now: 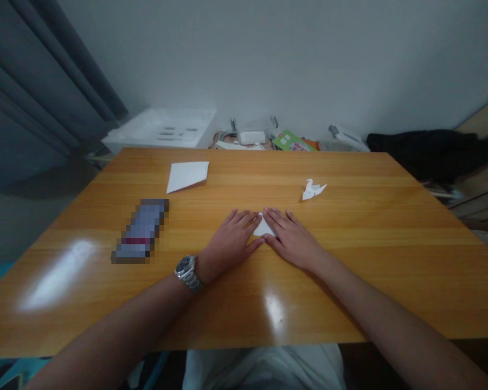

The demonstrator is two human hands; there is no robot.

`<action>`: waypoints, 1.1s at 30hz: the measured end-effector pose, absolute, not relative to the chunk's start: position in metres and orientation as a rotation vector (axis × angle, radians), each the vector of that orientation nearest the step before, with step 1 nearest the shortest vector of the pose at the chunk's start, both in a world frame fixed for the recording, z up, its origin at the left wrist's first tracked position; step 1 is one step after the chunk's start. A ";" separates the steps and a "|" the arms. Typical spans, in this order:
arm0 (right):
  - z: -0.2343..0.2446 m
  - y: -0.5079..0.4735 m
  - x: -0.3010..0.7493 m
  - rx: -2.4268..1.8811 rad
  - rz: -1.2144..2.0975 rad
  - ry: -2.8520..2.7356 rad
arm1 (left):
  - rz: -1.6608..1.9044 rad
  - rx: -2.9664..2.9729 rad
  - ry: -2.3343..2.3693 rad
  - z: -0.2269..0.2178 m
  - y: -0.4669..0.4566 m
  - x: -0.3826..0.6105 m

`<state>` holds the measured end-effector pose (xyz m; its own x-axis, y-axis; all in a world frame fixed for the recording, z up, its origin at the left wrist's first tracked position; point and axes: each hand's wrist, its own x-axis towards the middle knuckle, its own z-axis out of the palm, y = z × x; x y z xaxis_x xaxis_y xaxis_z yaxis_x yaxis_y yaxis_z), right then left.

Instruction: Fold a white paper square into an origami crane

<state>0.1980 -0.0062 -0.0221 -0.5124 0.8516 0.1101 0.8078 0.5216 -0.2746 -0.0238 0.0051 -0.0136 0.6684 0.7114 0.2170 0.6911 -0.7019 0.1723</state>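
Note:
Both of my hands lie flat, side by side, on a small folded white paper (263,227) in the middle of the wooden table (350,260). My left hand (230,244), with a metal wristwatch (188,272) on the wrist, presses the paper's left side with fingers stretched out. My right hand (291,241) covers the paper's right side, fingers flat and slightly apart. Only a small white triangle of the paper shows between the hands.
A finished white paper crane (313,189) stands to the far right of my hands. A larger folded white sheet (186,176) lies at the far left. A blurred-out dark rectangular object (141,231) lies left of my hands. Clutter and a white tray (162,130) sit behind the table.

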 end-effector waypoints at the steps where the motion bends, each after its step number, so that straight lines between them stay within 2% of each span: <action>1: -0.022 -0.008 0.197 -1.426 0.283 -2.537 | 0.415 2.799 1.174 -0.014 0.005 -0.024; 16: -0.013 -0.015 0.196 -1.631 0.267 -2.507 | 0.357 2.750 1.138 -0.011 0.007 -0.032; 25: -0.019 -0.014 0.204 -1.600 0.249 -2.517 | 0.141 2.755 0.701 -0.002 0.030 -0.066; 33: -0.020 -0.011 0.208 -1.557 0.293 -2.545 | 0.296 2.663 0.655 0.006 0.034 -0.070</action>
<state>0.2083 -0.0113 -0.0197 -0.4532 0.8912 0.0203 0.8632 0.4445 -0.2394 -0.0695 0.0345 0.0061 0.8691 0.4821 0.1108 0.4017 -0.8186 0.4105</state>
